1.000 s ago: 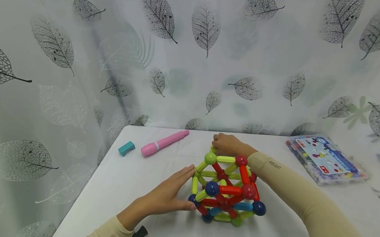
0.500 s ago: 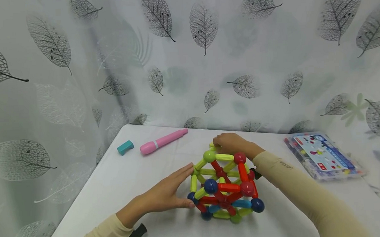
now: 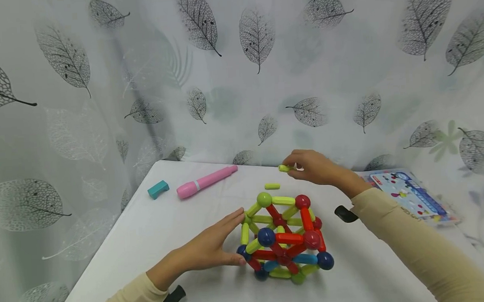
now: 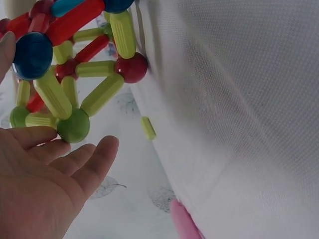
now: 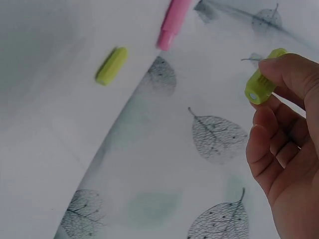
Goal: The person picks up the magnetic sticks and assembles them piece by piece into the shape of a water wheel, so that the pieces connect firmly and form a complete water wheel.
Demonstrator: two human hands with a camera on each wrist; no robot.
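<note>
A frame built of magnetic rods and balls (image 3: 290, 238), in red, yellow-green and blue, stands on the white table (image 3: 212, 214). At its left side rests my left hand (image 3: 205, 248), fingers extended along it and thumb by a dark blue ball (image 4: 33, 56). In the left wrist view, fingertips meet a green ball (image 4: 74, 125). Beyond the frame, my right hand (image 3: 316, 168) pinches a yellow-green magnetic rod (image 5: 261, 82) between thumb and fingers, raised near the table's far edge. A second yellow-green rod (image 3: 272, 186) lies loose on the table behind the frame.
A pink pen-like tube (image 3: 207, 181) and a small teal block (image 3: 158, 189) lie at the back left. At the right, a clear case with a printed sheet (image 3: 407, 194) is partly behind the right forearm. A leaf-patterned curtain (image 3: 223, 80) hangs beyond the table.
My right hand has risen and moved right from behind the frame, carrying one rod and leaving the other in plain sight on the table. My left hand stays at the frame.
</note>
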